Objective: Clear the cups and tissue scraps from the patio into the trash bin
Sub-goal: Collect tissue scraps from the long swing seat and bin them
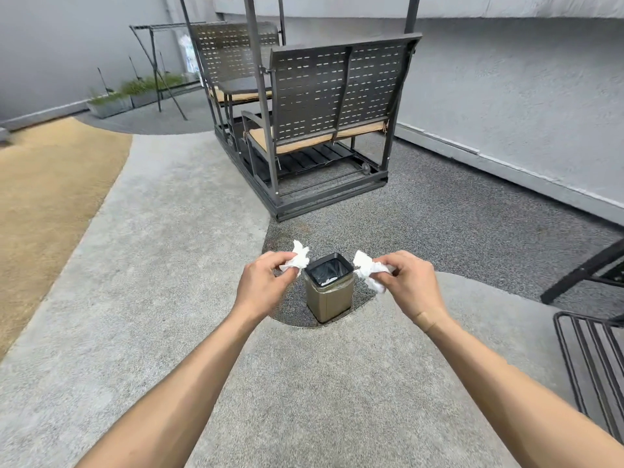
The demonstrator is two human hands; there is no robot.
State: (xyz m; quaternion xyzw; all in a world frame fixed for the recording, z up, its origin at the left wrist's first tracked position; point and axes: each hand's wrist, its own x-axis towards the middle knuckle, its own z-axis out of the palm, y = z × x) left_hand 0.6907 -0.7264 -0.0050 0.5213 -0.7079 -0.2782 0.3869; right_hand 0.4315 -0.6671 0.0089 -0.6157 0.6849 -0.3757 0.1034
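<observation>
A small square trash bin (329, 298) with a black liner stands on the dark gravel patch, and something white lies inside it. My left hand (265, 282) pinches a crumpled white tissue scrap (299, 258) just left of the bin's rim. My right hand (410, 282) pinches a second white tissue scrap (368, 270) just right of the rim. Both scraps hang above the ground at about the height of the bin's opening. No cup is in view.
A dark metal swing bench (337, 106) with tan cushions stands behind the bin. Another slatted metal seat (594, 363) juts in at the right edge. A grey wall (506, 96) runs along the right, planters (111, 104) sit far left, and light concrete paving (169, 231) lies underfoot.
</observation>
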